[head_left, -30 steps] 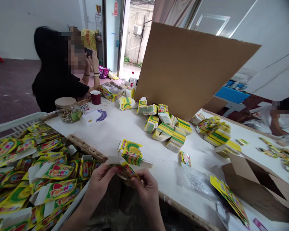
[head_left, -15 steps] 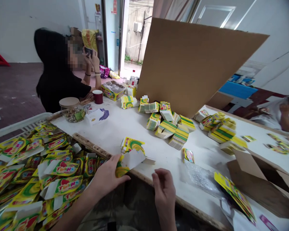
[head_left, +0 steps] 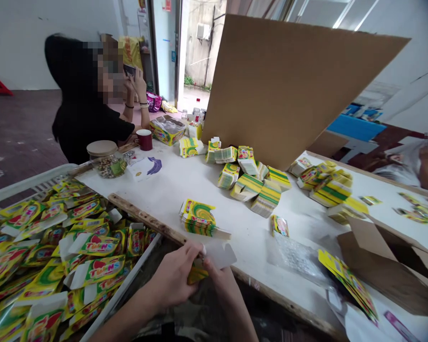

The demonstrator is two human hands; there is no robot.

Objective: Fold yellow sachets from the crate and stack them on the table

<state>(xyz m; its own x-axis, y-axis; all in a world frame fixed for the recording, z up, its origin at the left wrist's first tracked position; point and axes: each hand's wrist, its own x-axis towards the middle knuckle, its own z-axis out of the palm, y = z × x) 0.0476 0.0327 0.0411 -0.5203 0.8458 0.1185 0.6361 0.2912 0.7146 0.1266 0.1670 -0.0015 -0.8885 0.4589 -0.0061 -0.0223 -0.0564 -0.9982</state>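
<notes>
Both my hands hold one small yellow-green carton point(head_left: 214, 259) just below the table's near edge. My left hand point(head_left: 174, 278) grips its coloured lower part with curled fingers. My right hand point(head_left: 223, 285) pinches it from the right, under the white flap that sticks up. A short stack of flat cartons point(head_left: 199, 217) lies on the white table point(head_left: 185, 183) just beyond my hands. To my left a white crate point(head_left: 32, 183) is filled with several folded cartons point(head_left: 89, 247).
Piles of flat cartons point(head_left: 267, 194) lie mid-table before a large leaning cardboard sheet point(head_left: 288, 85). An open brown box point(head_left: 388, 266) and clear plastic bag point(head_left: 296, 259) sit right. A person in black sits far left near a jar point(head_left: 105, 159) and red cup point(head_left: 144, 139). Another person is at right.
My right hand, apart from the carton half a second ago, has come back onto it. The carton has dropped slightly lower and its white flap now points right.
</notes>
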